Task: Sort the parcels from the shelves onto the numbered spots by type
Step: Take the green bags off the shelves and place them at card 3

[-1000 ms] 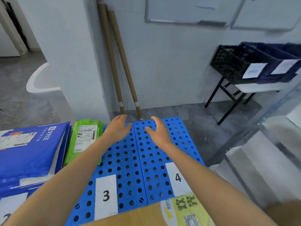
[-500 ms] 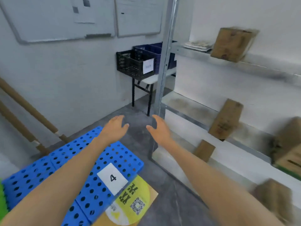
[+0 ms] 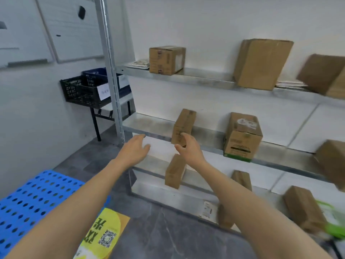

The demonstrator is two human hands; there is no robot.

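Note:
A metal rack [image 3: 153, 132] with three shelves holds several brown cardboard parcels. A narrow upright box [image 3: 183, 123] stands on the middle shelf, and my right hand [image 3: 188, 149] hovers just in front of its lower part, fingers loosely spread and holding nothing. My left hand [image 3: 135, 149] is stretched out beside it, left of the box, also empty. A printed box [image 3: 242, 137] stands further right on the same shelf. Another narrow box [image 3: 174, 171] stands on the bottom shelf below my hands. The blue perforated mat [image 3: 35, 200] lies at lower left.
The top shelf carries a small box [image 3: 167, 59], a tall one [image 3: 261, 63] and flat paper envelopes [image 3: 139, 63]. A black crate [image 3: 84, 91] sits on a folding table left of the rack's upright post [image 3: 111, 71]. A yellow-printed carton [image 3: 104, 234] lies by the mat.
My view has swung right from the numbered mat to the shelves. Both empty hands have moved with it and now reach toward the narrow box on the middle shelf.

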